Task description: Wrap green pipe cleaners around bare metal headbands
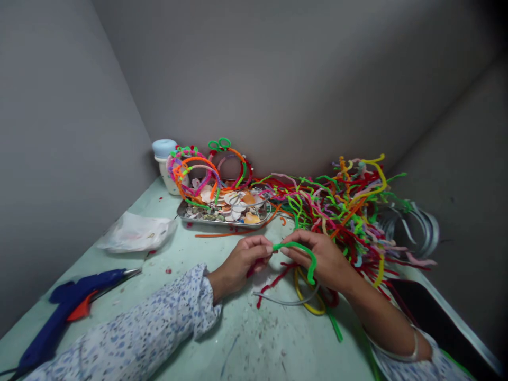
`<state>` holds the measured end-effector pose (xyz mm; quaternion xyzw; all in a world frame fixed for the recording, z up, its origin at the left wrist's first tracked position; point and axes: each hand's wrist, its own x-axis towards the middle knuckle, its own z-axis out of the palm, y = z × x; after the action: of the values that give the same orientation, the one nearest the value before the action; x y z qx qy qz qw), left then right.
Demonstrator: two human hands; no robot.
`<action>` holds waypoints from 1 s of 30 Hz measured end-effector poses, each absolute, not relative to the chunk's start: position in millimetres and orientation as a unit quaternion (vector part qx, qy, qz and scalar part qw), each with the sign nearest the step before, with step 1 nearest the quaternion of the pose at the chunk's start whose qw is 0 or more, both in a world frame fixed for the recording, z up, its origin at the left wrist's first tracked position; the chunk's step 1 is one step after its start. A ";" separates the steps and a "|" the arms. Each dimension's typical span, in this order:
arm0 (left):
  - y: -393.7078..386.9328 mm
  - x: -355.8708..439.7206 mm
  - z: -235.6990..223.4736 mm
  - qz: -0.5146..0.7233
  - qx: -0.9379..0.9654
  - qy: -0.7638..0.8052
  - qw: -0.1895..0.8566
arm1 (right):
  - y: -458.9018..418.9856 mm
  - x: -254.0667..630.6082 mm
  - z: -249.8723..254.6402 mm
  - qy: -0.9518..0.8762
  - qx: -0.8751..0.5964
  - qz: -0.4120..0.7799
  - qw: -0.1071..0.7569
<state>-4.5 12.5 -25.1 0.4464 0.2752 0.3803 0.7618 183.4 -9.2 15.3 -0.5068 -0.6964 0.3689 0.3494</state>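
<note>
A bright green pipe cleaner runs in a curve between my two hands. My left hand is closed, thumb and finger pinching near one end of it, and a bit of dark red pipe cleaner shows under its fingers. My right hand is closed too, its fingertips gripping the green strip close to the left fingertips, while the rest arcs over the fingers. Below the hands lie a thin grey headband, a yellow loop and a red pipe cleaner.
A metal tray of shells carries several decorated headbands. Behind it stands a lidded jar. Tangled pipe cleaners and grey bands fill the right. A blue glue gun and plastic bag lie left; a black device lies right.
</note>
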 end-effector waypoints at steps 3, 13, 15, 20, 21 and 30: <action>12.2 -4.3 -25.7 0.383 0.447 0.275 0.760 | -9.2 182.5 17.5 -0.678 -0.521 0.392 0.340; 11.0 -4.6 -25.4 0.370 0.446 0.269 0.769 | -9.6 181.1 24.4 -0.645 -0.544 0.432 0.318; 11.6 -4.6 -25.7 0.375 0.442 0.272 0.768 | -10.2 178.8 25.8 -0.638 -0.547 0.437 0.320; 14.4 -4.7 -24.6 0.404 0.392 0.278 0.778 | -7.6 175.3 18.8 -0.627 -0.567 0.397 0.358; 14.8 -4.8 -23.9 0.408 0.380 0.276 0.783 | -6.7 175.3 15.7 -0.626 -0.569 0.383 0.371; 14.8 -4.3 -25.8 0.410 0.382 0.279 0.780 | -8.8 174.8 12.2 -0.666 -0.560 0.303 0.390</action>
<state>-4.3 14.8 -25.8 0.3818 0.2786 0.4104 0.7799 174.8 -8.8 12.2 -0.5597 -0.6656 0.3025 0.3900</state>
